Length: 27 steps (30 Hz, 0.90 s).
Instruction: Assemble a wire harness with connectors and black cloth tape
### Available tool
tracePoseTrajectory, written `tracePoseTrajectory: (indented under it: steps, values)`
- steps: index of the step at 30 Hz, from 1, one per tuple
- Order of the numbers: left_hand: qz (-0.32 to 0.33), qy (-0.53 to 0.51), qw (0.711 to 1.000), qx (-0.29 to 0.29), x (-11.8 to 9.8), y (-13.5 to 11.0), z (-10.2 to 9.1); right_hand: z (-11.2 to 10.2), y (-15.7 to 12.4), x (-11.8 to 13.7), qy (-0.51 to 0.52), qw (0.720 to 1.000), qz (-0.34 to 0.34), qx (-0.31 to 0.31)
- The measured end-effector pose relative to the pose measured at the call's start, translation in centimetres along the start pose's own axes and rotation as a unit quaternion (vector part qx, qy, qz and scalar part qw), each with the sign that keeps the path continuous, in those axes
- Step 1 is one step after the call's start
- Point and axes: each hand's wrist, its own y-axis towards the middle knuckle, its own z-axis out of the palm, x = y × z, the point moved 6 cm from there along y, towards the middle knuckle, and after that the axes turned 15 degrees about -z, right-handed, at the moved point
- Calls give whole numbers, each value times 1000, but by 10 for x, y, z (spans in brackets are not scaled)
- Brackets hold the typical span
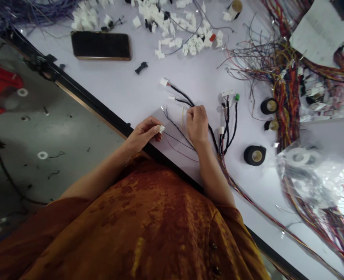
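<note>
At the near edge of the white workbench [110, 91], just over the black bench rail [102, 112]: left hand [144, 134] closed, with thumb and fingertips gripping a small white connector [161, 129]. Thin dark and red wires [179, 144] trailing from the area beneath that connector, lying loose on the bench; their exact attachment hidden by the fingers.

Right hand [197, 124] also closed, a short distance to the right of the left hand, pinching black wires [182, 93] from above. Two white plugs [164, 82] at the far ends of those wires, resting on the bench beyond the hand. Thicker black cable [213, 138] running from beneath the right hand toward a black-wrapped harness [227, 126], fitted with a green plug [236, 97] and a white plug [227, 92].

Beside the harness, three rolls of black cloth tape [254, 155], upright or on edge, well apart from both hands. Farther right, a dense tangle of coloured wires [285, 97], with a clear plastic bag [306, 171] below it and a sheet of paper [320, 33] above. Along the far side, a heap of white connectors [174, 33], a black phone [100, 45] and a small black plastic part [141, 68], none touching either hand. Orange patterned sleeves [87, 217] covering both upper arms.
</note>
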Motion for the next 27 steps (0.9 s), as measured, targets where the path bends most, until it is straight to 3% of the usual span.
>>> tracePoseTrajectory:
  steps: [3, 8, 13, 19, 22, 25, 27]
  values:
    - [2, 6, 1000, 5, 1, 0, -2, -7, 0, -7, 155, 985, 77, -21]
    - [2, 16, 1000, 6, 3, -1, -6, -1, -11, -8, 386, 901, 199, -6]
    - [3, 20, 1000, 6, 2, -2, -5, 3, -17, 1, 458, 862, 218, -4]
    - [2, 17, 1000, 3, 3, 0, -5, 4, -22, 11, 500, 837, 222, 19]
    - [2, 11, 1000, 5, 3, 1, -4, 7, -22, 11, 458, 864, 207, 25]
    - [-1, 10, 1000, 3, 3, 2, -4, 7, -16, 18, 307, 943, 126, 20]
    - [-3, 9, 1000, 0, 3, 3, -3, 13, -10, 31, 178, 981, 59, 49]
